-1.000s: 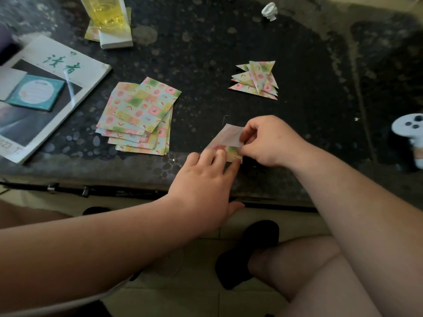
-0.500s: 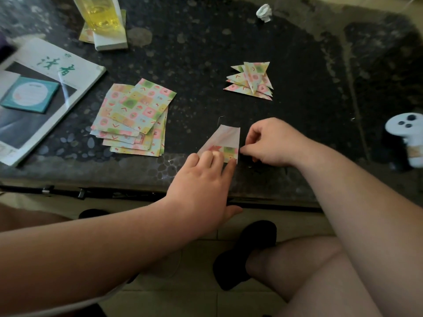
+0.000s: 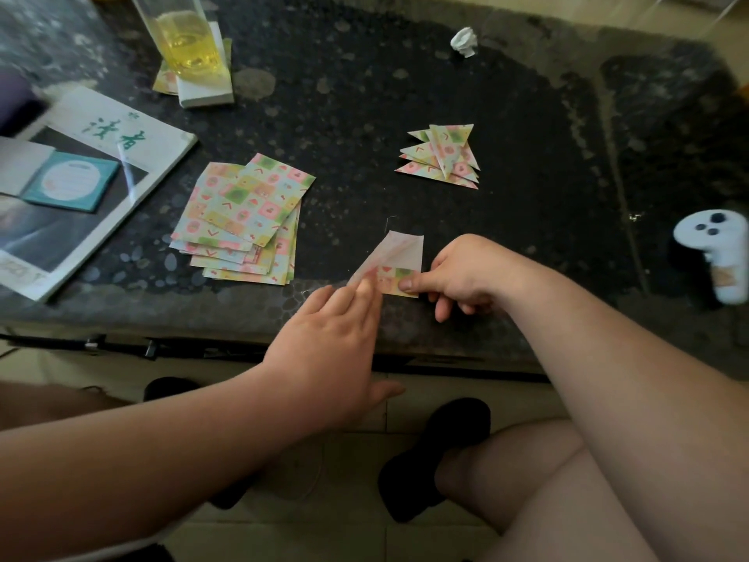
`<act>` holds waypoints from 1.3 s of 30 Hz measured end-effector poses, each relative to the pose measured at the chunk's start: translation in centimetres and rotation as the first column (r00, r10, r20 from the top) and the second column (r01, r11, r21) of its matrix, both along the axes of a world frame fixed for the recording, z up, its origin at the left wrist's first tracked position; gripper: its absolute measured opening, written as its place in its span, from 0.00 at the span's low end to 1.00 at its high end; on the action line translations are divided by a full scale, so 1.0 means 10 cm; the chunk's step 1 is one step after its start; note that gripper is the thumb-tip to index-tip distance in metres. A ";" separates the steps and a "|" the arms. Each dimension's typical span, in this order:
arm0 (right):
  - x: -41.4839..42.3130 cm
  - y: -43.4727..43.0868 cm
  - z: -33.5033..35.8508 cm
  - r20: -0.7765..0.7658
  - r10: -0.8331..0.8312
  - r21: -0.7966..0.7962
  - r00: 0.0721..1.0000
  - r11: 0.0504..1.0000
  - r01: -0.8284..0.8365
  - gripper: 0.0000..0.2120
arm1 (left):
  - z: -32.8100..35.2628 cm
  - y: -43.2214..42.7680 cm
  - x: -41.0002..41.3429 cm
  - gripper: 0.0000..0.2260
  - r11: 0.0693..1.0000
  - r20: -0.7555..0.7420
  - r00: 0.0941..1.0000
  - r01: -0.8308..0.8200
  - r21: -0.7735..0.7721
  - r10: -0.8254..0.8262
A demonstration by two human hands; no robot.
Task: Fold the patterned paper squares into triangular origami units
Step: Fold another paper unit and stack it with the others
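Patterned paper square (image 3: 399, 263), half folded with its pale back showing, lies flat at the near edge of the table (image 3: 364, 95), between the two hands. On its left the left hand (image 3: 324, 346) is spread flat, straight fingers pressing the slanted crease. On its right the right hand (image 3: 466, 273) grips the near right corner, thumb on top and the other fingers curled.

The sheet looks thin, light and easy to crumple or tear. It would likely slide on the smooth dark top, so it is best held at a corner while a fingertip runs the fold.

Left of it fans a stack of unfolded squares (image 3: 243, 221). Farther off sit the finished triangles (image 3: 441, 156). At the far left a glass (image 3: 186, 38) holds yellow liquid, its top out of frame, and stands on a white block (image 3: 206, 93).
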State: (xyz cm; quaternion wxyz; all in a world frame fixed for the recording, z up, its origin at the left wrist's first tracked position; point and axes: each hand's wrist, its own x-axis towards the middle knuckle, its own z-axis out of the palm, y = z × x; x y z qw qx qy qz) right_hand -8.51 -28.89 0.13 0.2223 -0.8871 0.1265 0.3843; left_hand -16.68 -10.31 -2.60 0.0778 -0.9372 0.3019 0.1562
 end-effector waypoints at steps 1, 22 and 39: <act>0.00 0.00 0.01 -0.004 0.000 -0.006 1.000 1.000 0.000 0.22 | 0.02 0.04 0.00 0.50 1.000 -0.006 1.000 0.002 0.013 -0.002; 0.00 0.06 0.02 0.026 0.005 -0.030 1.000 1.000 -0.004 0.18 | 0.15 0.30 0.59 0.15 0.636 -0.434 0.746 -0.661 -0.398 0.505; -0.08 -0.07 0.05 0.768 0.217 -0.029 0.602 0.952 -0.306 0.05 | 0.43 0.07 0.79 0.06 -0.205 -0.969 0.241 -0.947 -0.248 0.057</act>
